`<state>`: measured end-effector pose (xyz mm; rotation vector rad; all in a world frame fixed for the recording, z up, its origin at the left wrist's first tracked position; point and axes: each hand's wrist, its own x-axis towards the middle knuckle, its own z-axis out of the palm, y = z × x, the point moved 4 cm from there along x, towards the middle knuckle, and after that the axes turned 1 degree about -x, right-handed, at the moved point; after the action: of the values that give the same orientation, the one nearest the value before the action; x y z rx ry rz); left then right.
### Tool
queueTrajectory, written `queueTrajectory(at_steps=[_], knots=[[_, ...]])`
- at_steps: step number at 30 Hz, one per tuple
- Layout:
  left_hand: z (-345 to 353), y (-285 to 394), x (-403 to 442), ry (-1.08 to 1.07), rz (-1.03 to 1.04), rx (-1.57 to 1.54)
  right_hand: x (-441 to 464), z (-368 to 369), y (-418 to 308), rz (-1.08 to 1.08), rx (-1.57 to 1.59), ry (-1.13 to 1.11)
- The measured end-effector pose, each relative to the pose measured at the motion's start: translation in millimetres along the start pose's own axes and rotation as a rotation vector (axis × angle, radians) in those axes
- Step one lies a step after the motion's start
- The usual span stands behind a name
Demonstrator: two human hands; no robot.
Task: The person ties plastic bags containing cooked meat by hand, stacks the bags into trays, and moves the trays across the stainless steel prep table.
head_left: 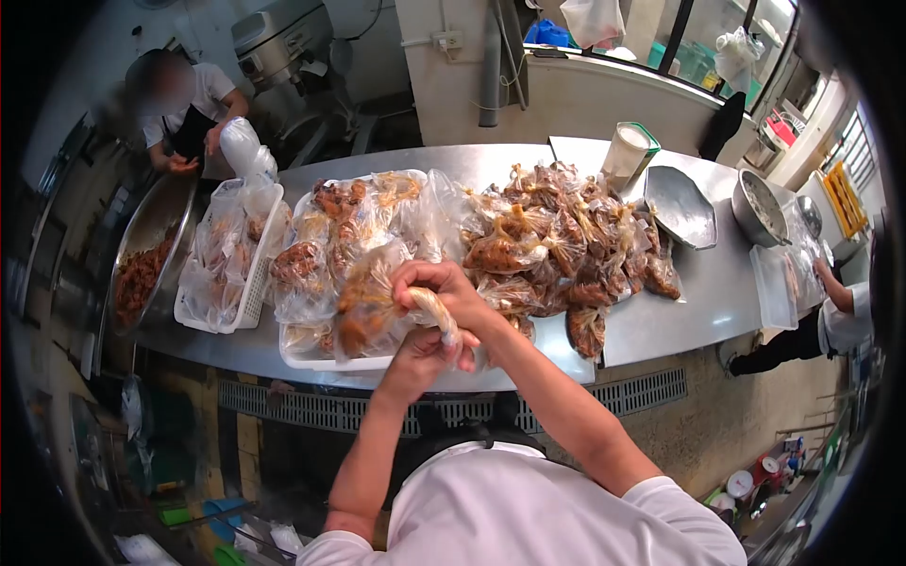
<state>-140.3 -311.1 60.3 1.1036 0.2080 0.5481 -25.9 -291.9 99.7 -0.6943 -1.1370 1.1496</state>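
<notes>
A clear plastic bag of browned meat point(366, 311) hangs tilted to the left, its neck twisted into a thick rope. My right hand point(448, 288) is closed around that neck just above the filled part. Lower down, my left hand point(422, 363) grips the tail end of the twisted plastic. Under the bag, a white tray point(294, 357) holds more bagged meat. Just right of my hands lies a large heap of knotted meat bags point(557, 236) on the steel table point(689, 292).
A white basket point(253, 274) of bags stands left, beside a big metal bowl point(189, 212) of loose meat. A person point(193, 108) stands behind it. At right are a container point(628, 156), a metal tray point(681, 203), a bowl point(755, 208) and another person point(845, 316).
</notes>
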Motion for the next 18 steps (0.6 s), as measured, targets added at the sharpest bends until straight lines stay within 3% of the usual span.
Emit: queueTrajectory(at_steps=[1, 3, 4, 5, 6, 7, 8, 10, 14, 15, 16, 18], knots=[[-41.4, -13.5, 9.5, 0.163, 0.184, 0.317, -1.5, 0.9, -1.1, -0.043, -0.088, -0.023], [-84.9, 13.2, 9.2, 0.311, 0.184, 0.295, -2.8, -3.6, 7.2, -0.244, -0.301, 0.029], [-87.7, 35.6, 8.3, 0.288, 0.001, -0.044, -6.3, -4.8, 7.0, -0.241, -0.302, 0.035], [-82.9, 43.0, 15.6, 0.287, 0.0, -0.045, -7.6, -10.0, 12.6, -0.052, -0.314, 0.117], [-79.8, 50.4, 18.3, 0.326, 0.07, 0.165, -12.6, -12.4, 20.5, 0.144, -0.316, 0.199], [-72.3, 57.1, 13.9, 0.367, 0.133, 0.376, -16.2, -7.7, 7.9, 0.147, -0.572, 0.26], [-61.7, 59.6, 12.9, 0.373, 0.128, 0.374, -17.9, -6.1, 12.2, 0.153, -0.568, 0.257], [-32.2, 68.7, 12.0, 0.405, 0.221, 1.0, -25.0, -6.2, 14.9, 0.109, -0.717, 0.433], [1.3, 62.9, 5.0, 0.444, 0.374, 1.285, -36.7, -7.8, 24.8, 0.141, -0.5, 0.613], [3.4, 57.9, 5.3, 0.517, 0.401, 1.3, -37.1, -13.6, 43.4, 0.007, -0.578, 0.617], [-1.2, 50.2, 8.2, 0.518, 0.401, 1.299, -36.7, -14.9, 45.6, 0.007, -0.579, 0.616], [-7.4, 43.2, 10.9, 0.592, 0.511, 1.332, -36.2, -15.7, 55.6, 0.144, -0.232, 0.577]])
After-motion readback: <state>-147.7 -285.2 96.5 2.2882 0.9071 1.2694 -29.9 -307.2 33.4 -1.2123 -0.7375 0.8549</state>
